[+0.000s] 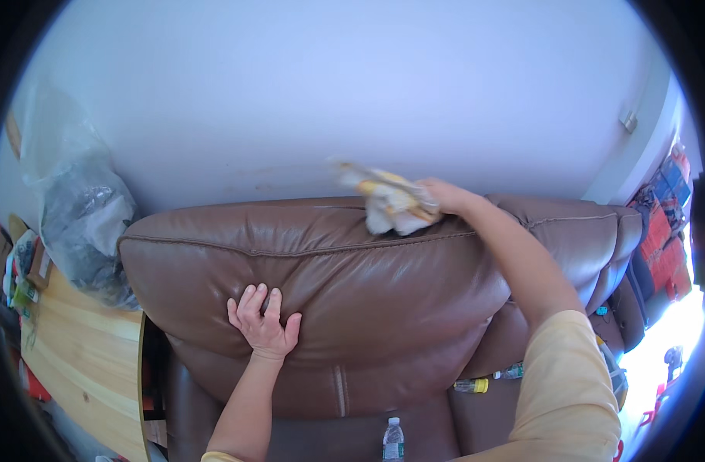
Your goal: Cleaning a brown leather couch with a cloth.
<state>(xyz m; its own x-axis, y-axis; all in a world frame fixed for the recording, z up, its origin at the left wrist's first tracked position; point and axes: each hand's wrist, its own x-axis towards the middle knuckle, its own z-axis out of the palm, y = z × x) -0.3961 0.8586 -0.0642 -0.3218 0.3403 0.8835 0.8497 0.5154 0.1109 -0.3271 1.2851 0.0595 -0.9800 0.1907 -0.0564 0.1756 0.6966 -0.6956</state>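
Note:
My left hand (267, 324) presses flat on the front of a brown leather sofa's back cushion (387, 300), its fingers spread and holding nothing. Creases run through the leather around it. My right hand (445, 196) grips a white and yellow cloth (396, 202) at the cushion's top edge, close to the wall. Motion blurs the cloth, and its far end hangs towards the left. Whether the cloth touches the wall cannot be told. The fingers of my right hand are partly hidden behind the cloth.
A pale wall (352, 86) rises behind the sofa. Left of it, a filled clear plastic bag (86, 225) rests on a wooden tabletop (86, 358). A plastic bottle (393, 442) lies on the seat; a yellow-capped bottle (471, 386) lies further right. Red and blue items (664, 231) are stacked at far right.

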